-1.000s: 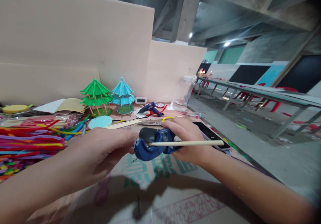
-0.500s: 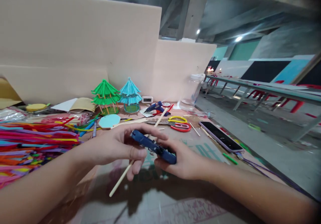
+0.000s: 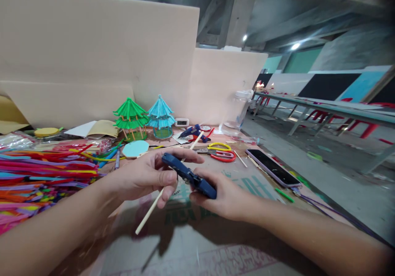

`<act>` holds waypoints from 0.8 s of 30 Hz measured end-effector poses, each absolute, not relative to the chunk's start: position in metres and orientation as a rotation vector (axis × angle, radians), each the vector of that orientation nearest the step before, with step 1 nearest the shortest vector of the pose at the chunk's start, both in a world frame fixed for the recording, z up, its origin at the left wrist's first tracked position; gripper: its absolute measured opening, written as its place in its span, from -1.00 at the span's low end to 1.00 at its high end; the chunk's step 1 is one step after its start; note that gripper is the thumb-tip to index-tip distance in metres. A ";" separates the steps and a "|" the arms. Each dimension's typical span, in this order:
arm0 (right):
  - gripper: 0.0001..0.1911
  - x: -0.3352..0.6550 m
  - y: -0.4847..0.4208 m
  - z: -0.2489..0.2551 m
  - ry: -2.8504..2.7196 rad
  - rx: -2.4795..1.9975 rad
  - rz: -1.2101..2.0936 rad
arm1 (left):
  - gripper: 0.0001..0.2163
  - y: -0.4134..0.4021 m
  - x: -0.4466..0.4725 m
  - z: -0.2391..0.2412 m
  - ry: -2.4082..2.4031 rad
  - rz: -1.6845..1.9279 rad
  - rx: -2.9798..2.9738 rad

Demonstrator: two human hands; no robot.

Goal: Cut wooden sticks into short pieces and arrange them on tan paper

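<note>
A pale wooden stick (image 3: 149, 211) slants above the worktop (image 3: 123, 255), passing behind a dark-blue hand cutter (image 3: 179, 168) — angled, it seems, so the two cross. The right hand (image 3: 226, 195) is closed around the cutter's near end, probably to steady it. The left hand (image 3: 145, 173) is half open, thumb and fingers parted about the stick and the tool's other end; I cannot tell whether they pinch either. Scissors (image 3: 209, 150) lie beyond — likely for easy reach.

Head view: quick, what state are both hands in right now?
Left hand: fingers loosely curled, holding the pale stick.
Right hand: closed around the near end of the blue tool.
</note>
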State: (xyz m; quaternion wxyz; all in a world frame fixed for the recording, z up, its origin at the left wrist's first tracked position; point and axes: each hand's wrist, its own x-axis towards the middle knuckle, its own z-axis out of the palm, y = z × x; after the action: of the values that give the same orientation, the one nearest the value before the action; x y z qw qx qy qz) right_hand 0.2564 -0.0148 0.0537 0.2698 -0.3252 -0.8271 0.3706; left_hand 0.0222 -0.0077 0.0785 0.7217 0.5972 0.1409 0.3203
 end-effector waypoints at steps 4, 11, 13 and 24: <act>-0.83 0.260 -0.014 0.055 -2.224 -0.874 1.038 | -0.51 0.000 0.017 0.077 0.334 0.696 1.347; -0.69 0.270 0.006 0.047 -2.089 -0.747 0.868 | -0.40 0.006 -0.002 0.088 0.528 0.696 1.538; -0.65 0.270 0.016 0.044 -2.076 -0.912 0.646 | -0.34 0.003 -0.003 0.092 0.567 0.667 1.573; -0.34 0.278 0.044 0.043 -2.119 -1.301 0.412 | -0.32 -0.009 -0.003 0.110 0.755 0.642 1.729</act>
State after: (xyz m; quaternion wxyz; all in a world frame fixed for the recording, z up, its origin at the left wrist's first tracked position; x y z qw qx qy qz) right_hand 0.2783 0.0436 0.0430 0.3056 -0.4914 -0.8006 0.1557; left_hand -0.0032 -0.0095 0.1100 0.5432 0.7285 0.3179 0.2706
